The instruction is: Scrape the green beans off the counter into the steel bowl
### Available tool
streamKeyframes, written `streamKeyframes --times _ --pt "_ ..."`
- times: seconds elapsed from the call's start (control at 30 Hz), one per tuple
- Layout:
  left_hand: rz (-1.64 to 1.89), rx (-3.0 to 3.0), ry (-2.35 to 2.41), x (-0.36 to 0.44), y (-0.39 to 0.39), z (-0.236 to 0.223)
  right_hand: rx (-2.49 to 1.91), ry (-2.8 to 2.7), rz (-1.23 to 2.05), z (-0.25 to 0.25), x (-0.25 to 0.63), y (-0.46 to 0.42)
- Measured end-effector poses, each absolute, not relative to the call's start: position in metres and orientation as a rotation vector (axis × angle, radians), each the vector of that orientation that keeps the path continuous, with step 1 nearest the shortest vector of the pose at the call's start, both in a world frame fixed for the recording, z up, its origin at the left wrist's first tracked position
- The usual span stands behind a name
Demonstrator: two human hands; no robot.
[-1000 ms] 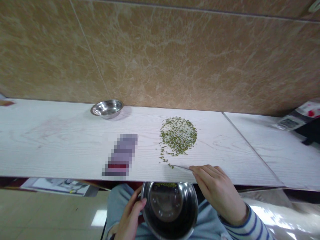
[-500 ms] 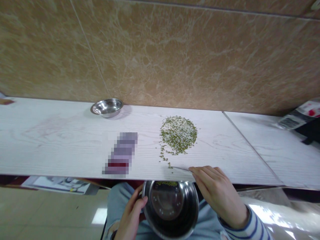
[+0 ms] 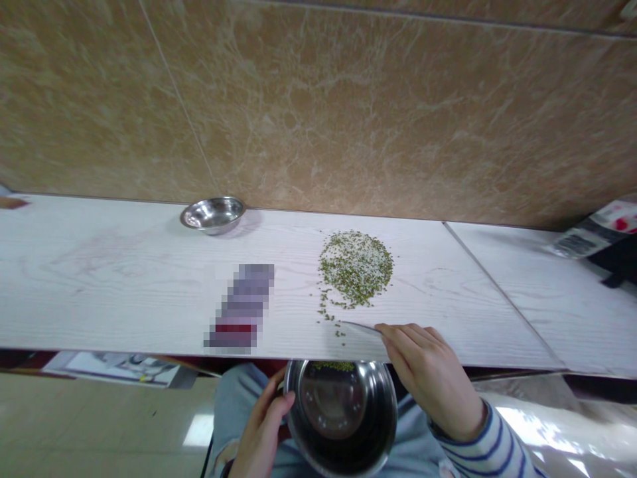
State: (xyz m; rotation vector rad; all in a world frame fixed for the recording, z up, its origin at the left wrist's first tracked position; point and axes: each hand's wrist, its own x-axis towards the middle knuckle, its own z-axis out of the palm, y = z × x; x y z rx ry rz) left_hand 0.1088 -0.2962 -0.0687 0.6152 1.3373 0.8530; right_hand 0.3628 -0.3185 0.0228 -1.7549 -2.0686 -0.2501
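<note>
My left hand point(image 3: 266, 421) is closed on the rim of a deep steel bowl point(image 3: 388, 425), which is tilted over my lap below the table edge. Some green beans point(image 3: 333, 366) lie inside it against the far wall. A slim metal tool that looks like tweezers point(image 3: 361, 326) is pinched in my right hand point(image 3: 432, 375). Its tip points left, close to a few loose beans point(image 3: 340, 334) near the front edge. Beyond the tip, a round pile of green beans mixed with white grains point(image 3: 355, 269) is spread on the table. Whether the tip holds a bean is too small to tell.
A small steel bowl point(image 3: 213, 216) stands near the wall on the white table point(image 3: 124, 279). Left of the pile lies a blurred-out rectangular object point(image 3: 241, 305). A plastic package point(image 3: 592, 232) and a black item point(image 3: 622, 259) are at the right.
My right hand and the tweezers have shifted slightly away from the front edge, toward the pile. The left hand and the deep bowl are practically unmoved.
</note>
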Motion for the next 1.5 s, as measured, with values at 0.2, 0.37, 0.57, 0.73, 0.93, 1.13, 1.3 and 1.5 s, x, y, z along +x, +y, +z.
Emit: streamKeyframes --times 0.2,0.37,0.57,0.73,0.93,1.13,1.3,1.5 --pt "0.834 0.627 1.316 0.104 -0.294 -0.075 -1.762 -2.056 -0.279 0.024 0.362 -0.316" --pt "0.86 0.567 1.332 0.107 -0.295 -0.072 -1.781 -2.048 -0.284 0.022 0.362 -0.315" --pt "0.861 0.56 1.32 0.111 -0.297 -0.063 -1.785 -2.055 -0.273 0.019 0.361 -0.31" --pt "0.849 0.557 1.328 0.109 -0.296 -0.065 -1.764 -2.067 -0.221 0.021 0.358 -0.315" --pt "0.853 0.573 1.338 0.11 -0.296 -0.066 -1.724 -2.082 -0.162 0.024 0.356 -0.32" --pt "0.871 0.558 1.337 0.108 -0.296 -0.067 -1.731 -2.072 -0.223 0.023 0.357 -0.313" --pt "0.867 0.554 1.342 0.105 -0.294 -0.068 -1.726 -2.079 -0.219 0.024 0.357 -0.311" --pt "0.855 0.533 1.339 0.107 -0.295 -0.066 -1.736 -2.096 -0.187 0.025 0.353 -0.309"
